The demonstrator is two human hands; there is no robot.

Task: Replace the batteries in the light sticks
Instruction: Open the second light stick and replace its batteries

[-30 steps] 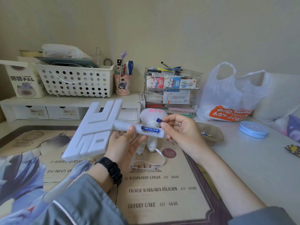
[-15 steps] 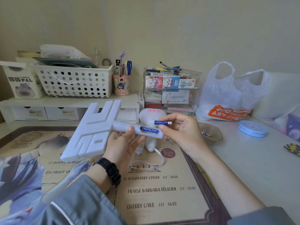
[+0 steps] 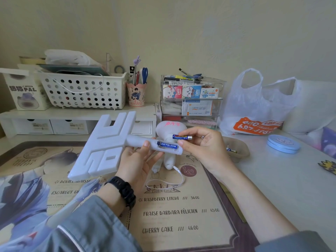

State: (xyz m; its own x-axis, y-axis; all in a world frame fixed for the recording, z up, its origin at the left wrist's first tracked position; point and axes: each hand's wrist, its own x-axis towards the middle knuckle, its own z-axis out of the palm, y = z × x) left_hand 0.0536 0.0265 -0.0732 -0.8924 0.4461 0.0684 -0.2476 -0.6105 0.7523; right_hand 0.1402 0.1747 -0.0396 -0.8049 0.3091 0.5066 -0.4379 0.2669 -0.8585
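Note:
My left hand (image 3: 135, 162) grips the handle of a white light stick (image 3: 107, 148) with a blocky flat head, held level above the mat. Its battery bay faces up and is uncovered, with one blue battery (image 3: 168, 146) seated inside. My right hand (image 3: 203, 146) pinches a second blue battery (image 3: 181, 137) between thumb and fingers, lying level just above the bay. A second white light stick (image 3: 170, 130) with a rounded head and red writing lies on the mat behind my hands, its wrist strap (image 3: 167, 184) trailing toward me.
A small beige dish (image 3: 240, 150) with loose batteries sits right of my right hand. A blue round tin (image 3: 282, 143) and a white plastic bag (image 3: 254, 106) are at the right. A shelf with a white basket (image 3: 81, 90), pen cup (image 3: 136, 95) and clear drawers (image 3: 192, 100) lines the back.
My right hand has turned the loose battery from end-on to level and brought it over the bay. The light stick in my left hand has barely shifted.

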